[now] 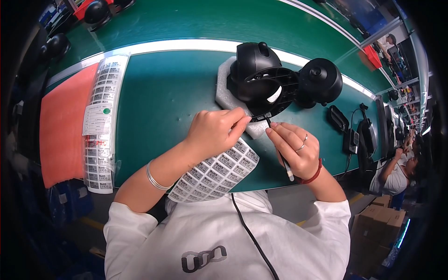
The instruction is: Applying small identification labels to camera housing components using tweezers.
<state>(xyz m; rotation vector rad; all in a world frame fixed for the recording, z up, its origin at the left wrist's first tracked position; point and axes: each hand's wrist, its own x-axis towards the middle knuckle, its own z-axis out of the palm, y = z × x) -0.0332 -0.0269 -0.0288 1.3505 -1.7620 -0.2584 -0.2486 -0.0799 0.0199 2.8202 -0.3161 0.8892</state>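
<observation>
My left hand (214, 130) is closed, its thumb and forefinger tips at the near rim of a black plastic housing (268, 86). A white sheet of printed labels (217, 172) comes out from under that hand, which seems to grip its upper edge, and slants over the table's front edge. In my right hand (298, 149) is a slim dark pen-like tool (285, 167) with a pale end. Its tip touches the rim beside a small light label (261, 116). Under the housing lies a grey foam pad (224, 86).
At the right of the housing stands a round black unit (320, 80). Black adapters with cables (351, 140) lie farther right. On the left are a bagged stack of label sheets (100, 154) and an orange sheet (65, 128). Behind runs a green belt (186, 23). A person (396, 172) works at far right.
</observation>
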